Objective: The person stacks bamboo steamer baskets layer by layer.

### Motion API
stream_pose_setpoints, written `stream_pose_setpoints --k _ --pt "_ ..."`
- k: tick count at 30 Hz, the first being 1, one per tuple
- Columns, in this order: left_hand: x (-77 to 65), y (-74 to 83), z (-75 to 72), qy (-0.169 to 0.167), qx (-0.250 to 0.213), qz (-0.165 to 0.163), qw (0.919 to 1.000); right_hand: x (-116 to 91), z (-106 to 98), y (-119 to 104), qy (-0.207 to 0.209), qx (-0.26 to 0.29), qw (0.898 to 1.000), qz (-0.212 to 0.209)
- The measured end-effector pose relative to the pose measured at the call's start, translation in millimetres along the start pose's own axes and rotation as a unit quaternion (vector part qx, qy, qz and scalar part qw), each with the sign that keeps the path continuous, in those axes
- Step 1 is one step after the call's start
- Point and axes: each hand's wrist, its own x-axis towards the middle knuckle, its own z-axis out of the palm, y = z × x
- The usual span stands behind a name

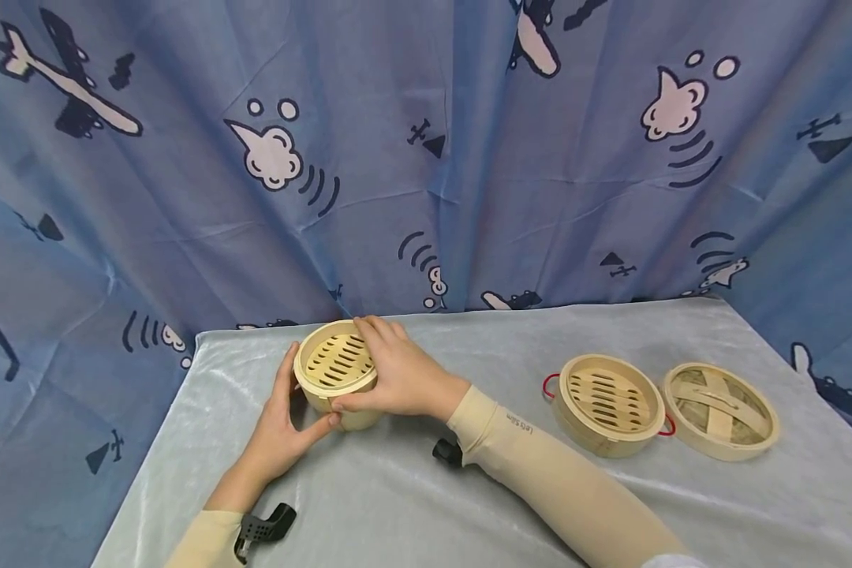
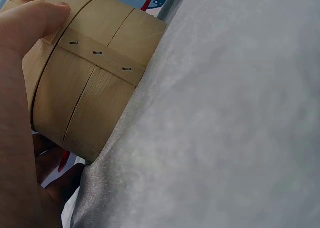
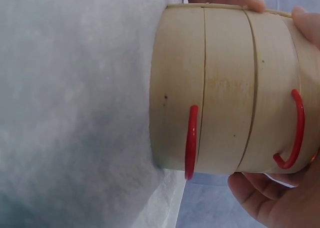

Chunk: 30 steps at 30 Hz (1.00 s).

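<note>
Two round bamboo steamer baskets are stacked near the back left of the table, the upper basket [image 1: 319, 392] showing a slotted base inside its rim. Beneath it, the lower basket [image 1: 360, 420] stands on the cloth. My left hand [image 1: 277, 430] holds the stack's left side, thumb at the front. From the right, my right hand [image 1: 405, 375] grips the upper basket, its fingers over the far rim and its thumb in front. In the right wrist view, each tier carries a red handle [image 3: 191, 143]. The left wrist view shows a stapled strip [image 2: 97, 53] down the side.
Another slotted steamer basket [image 1: 596, 444] with red handles stands at the right of the table. Beside it lies a round woven bamboo lid [image 1: 720, 451]. A pale velvety cloth [image 1: 483, 505] covers the table, and a blue patterned curtain [image 1: 369, 158] hangs behind.
</note>
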Motion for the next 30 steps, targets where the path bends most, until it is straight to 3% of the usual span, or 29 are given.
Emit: stream_pose_setpoints --k 10,24,30 --pt "-3.2 2.7 5.0 0.002 -0.007 0.006 1.0000 -6.1 0.8 -0.4 -0.005 -0.002 1.000 0.006" --pt "-5.2 0.7 4.2 0.006 -0.003 -0.012 0.9999 -7.7 -1.7 -0.2 -0.023 -0.003 1.000 0.000" --pt "-1.8 -0.9 2.7 0.011 0.003 0.006 0.9999 -5.6 -10.0 1.6 -0.046 0.010 0.999 -0.005"
